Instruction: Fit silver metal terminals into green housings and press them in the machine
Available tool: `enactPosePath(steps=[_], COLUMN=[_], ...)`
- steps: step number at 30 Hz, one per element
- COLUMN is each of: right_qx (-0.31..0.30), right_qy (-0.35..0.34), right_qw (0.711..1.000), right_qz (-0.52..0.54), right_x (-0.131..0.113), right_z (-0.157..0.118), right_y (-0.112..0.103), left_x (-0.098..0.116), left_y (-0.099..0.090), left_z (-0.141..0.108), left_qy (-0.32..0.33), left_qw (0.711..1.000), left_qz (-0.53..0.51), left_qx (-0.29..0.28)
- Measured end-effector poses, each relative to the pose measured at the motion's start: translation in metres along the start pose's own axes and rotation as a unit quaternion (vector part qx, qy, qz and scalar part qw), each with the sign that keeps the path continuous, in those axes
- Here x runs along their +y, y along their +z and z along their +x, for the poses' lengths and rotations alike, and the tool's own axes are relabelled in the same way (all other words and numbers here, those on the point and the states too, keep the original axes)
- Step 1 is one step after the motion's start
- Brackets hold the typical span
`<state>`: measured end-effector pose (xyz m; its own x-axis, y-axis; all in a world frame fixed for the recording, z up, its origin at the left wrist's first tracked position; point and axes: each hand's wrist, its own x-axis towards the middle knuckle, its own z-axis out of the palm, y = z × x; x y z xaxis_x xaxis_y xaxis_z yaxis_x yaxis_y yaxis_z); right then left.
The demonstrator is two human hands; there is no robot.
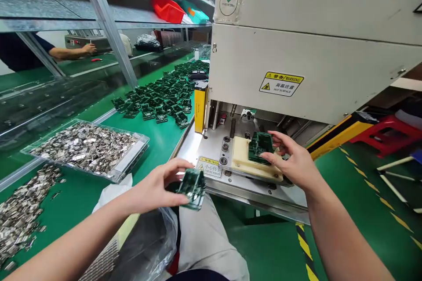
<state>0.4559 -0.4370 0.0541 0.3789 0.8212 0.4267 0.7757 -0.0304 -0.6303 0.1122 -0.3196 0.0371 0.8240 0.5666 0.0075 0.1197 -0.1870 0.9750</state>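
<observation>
The left hand (154, 186) pinches a green circuit board (193, 189) between thumb and fingers, gripping its left edge. The board is tilted with its face toward the camera, its long axis running roughly front to back, and it is held in the air above the person's grey trousers (204, 237). The right hand (293, 162) has its fingers (275, 138) closed on the right edge of a second green circuit board (260, 147), whose long axis slants across a cream fixture block (253, 160) on the bed of a large press (296, 74). This board seems to sit on the block or just above it, though the angle makes that hard to judge. Farther left, a heap of green boards (158, 96) lies on the green workbench (161, 140), beside a clear tray (85, 149) of small metal pieces, with a loose pile of similar pieces (20, 215) nearer the person. Beyond the shelving, a co-worker's hand (87, 49) rests on a grey device (74, 41).
</observation>
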Motion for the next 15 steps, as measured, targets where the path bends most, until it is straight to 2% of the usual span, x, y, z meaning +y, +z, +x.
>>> enactPosePath(steps=[2,5,6,8,9,10,12,14,15], right_qx=[-0.023,-0.015,0.007,0.092,0.149,0.2,0.212,0.206,0.241], right_qy=[0.009,0.018,0.018,0.043,0.081,0.151,0.286,0.339,0.333], right_qw=[1.0,1.0,0.999,0.991,0.98,0.959,0.927,0.917,0.912], right_qz=[0.006,-0.011,-0.029,-0.082,-0.104,-0.13,-0.118,-0.03,0.015], right_x=[-0.001,0.001,0.003,0.014,0.023,0.035,0.065,0.094,0.105], right_z=[0.004,-0.004,-0.013,-0.04,-0.058,-0.077,-0.115,-0.143,-0.152], right_y=[0.003,0.003,0.0,-0.01,-0.015,-0.021,-0.028,-0.028,-0.025], left_x=[-0.021,-0.046,-0.051,-0.059,-0.062,-0.064,-0.068,-0.07,-0.071], left_y=[-0.006,-0.002,0.001,0.005,0.007,0.007,0.005,0.002,0.0], left_z=[-0.019,-0.023,-0.02,-0.013,-0.009,-0.006,-0.002,0.0,0.002], left_qy=[-0.044,-0.082,-0.084,-0.072,-0.061,-0.049,-0.037,-0.044,-0.052], left_qw=[0.998,0.996,0.996,0.997,0.997,0.998,0.997,0.996,0.995], left_qz=[0.038,0.027,0.015,-0.008,-0.018,-0.028,-0.049,-0.071,-0.077], left_qx=[0.019,0.014,0.002,-0.022,-0.031,-0.034,-0.037,-0.042,-0.045])
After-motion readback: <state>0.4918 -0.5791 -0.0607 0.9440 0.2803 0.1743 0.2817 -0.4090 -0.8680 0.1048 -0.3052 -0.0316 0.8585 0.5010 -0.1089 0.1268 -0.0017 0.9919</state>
